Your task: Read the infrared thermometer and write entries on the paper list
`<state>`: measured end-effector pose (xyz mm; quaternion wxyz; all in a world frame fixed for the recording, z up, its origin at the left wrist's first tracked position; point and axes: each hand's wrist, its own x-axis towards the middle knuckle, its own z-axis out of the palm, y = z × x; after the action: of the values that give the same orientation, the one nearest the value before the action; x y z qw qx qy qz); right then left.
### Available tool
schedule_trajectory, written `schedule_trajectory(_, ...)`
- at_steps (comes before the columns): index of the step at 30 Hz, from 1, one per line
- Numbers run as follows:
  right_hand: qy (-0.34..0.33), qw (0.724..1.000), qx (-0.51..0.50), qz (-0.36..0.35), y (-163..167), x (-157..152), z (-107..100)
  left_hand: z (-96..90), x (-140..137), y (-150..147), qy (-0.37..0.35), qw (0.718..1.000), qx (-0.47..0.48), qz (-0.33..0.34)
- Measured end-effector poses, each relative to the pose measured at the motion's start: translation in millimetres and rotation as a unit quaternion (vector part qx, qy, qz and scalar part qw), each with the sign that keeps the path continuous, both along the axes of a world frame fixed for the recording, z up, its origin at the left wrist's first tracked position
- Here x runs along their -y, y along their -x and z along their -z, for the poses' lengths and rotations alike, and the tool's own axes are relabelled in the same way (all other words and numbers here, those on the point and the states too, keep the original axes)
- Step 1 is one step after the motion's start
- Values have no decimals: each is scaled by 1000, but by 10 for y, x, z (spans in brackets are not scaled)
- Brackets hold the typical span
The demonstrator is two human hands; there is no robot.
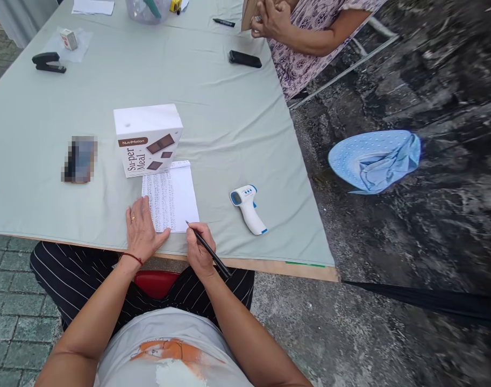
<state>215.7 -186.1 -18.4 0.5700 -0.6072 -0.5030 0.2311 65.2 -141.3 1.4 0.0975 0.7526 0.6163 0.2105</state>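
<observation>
A white sheet of paper (pixel 184 196) with rows of small marks on its left side lies before me on the cloth-covered table. My left hand (pixel 141 228) rests flat, fingers stretched, at the sheet's lower left edge. In my right hand (pixel 200 250) is a black pencil (pixel 208 250), gripped near its point, with the tip at the sheet's lower right. A white box (pixel 148 142) reading "Su-per Meal" stands at the sheet's top edge. To the right lies a white and blue infrared thermometer (pixel 248 209).
Further left are a blurred-out phone (pixel 79 159) and a black stapler (pixel 49 62). A small box (pixel 69 40), a clear tub (pixel 148 11), a marker (pixel 223 22) and a black case (pixel 245 59) sit farther back. Another person's hands (pixel 271 20) are at the far right edge. A blue hat (pixel 376 161) lies beyond the table.
</observation>
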Motion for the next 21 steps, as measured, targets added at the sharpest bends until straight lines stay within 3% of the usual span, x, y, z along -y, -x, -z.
schedule_trajectory(6,9,999,8,-33,14,-17,107,29,16,13,-3,1000,19,-3)
schedule_trajectory(10,28,999,-4,-32,36,-38,192,60,-111,167,17,993,117,-8)
schedule_trajectory(13,39,999,-15,-32,58,-65,232,19,-419,363,37,971,230,-51)
schedule_trajectory(18,45,998,-20,-35,86,-99,252,-115,-1204,627,65,916,369,-145)
schedule_trajectory(21,35,998,-18,-45,83,-95,216,-125,-1571,702,15,919,380,-103)
